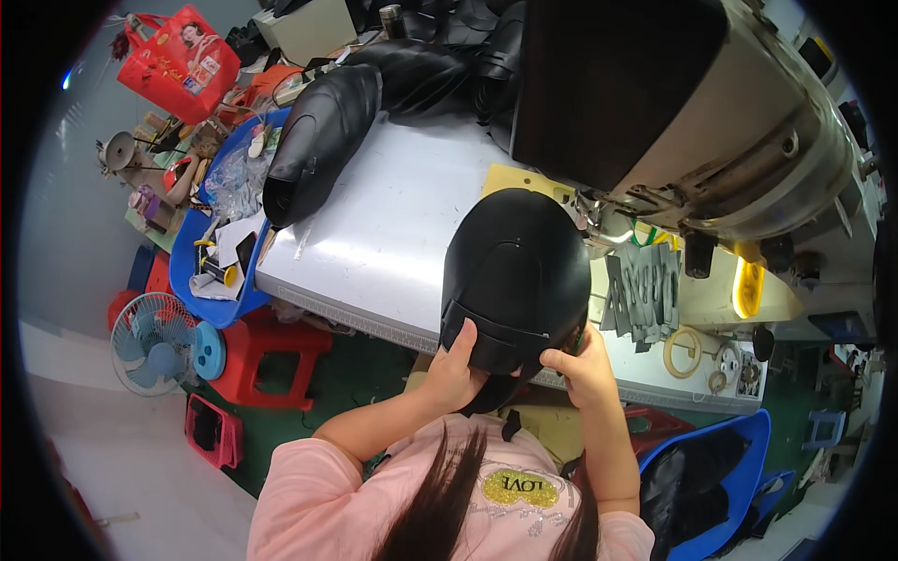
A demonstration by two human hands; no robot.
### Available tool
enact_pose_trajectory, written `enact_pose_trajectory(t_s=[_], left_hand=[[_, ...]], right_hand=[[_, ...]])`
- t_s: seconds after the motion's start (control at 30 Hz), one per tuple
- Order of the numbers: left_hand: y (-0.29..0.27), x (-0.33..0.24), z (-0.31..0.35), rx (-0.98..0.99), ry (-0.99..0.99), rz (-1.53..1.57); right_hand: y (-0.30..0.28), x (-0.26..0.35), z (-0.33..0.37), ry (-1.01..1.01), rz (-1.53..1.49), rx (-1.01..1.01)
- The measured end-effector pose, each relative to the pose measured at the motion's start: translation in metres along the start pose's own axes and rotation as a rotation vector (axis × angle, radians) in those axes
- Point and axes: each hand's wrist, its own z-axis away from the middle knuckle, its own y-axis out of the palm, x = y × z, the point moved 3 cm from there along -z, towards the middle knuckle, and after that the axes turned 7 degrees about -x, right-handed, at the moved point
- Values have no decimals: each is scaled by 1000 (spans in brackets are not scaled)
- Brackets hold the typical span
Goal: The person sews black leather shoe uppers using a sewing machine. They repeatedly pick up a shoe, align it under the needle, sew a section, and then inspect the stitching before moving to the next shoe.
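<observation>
Head view: both hands grasp a black boot upper (514,271) over the near edge of the grey table (393,224). The left hand (456,369) clasps its lower rim at 7 o'clock, thumb on top. The right hand (582,366) pinches the rim at 5 o'clock, apparently; its fingertips are hidden. A sewing machine (692,103) looms at 1 o'clock.

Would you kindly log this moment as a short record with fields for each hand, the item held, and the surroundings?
left hand: grips the near left edge of the black boot upper
right hand: pinches its near right edge
boot upper: raised over the near edge of the grey worktable
machine: sewing machine at upper right
also on table: another black boot upper, stack of grey cut pieces
floor at left: red stool, small fan
</observation>
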Motion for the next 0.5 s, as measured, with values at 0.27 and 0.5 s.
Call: enact_pose_trajectory(t_s=[0.27, 0.5], left_hand=[[-15, 28, -3, 104, -382, 254], [-6, -12, 30, 382, 1128, -1449]], right_hand=[[-5, 1, -4, 70, -48, 32], [-18, 5, -8, 52, 76, -12]])
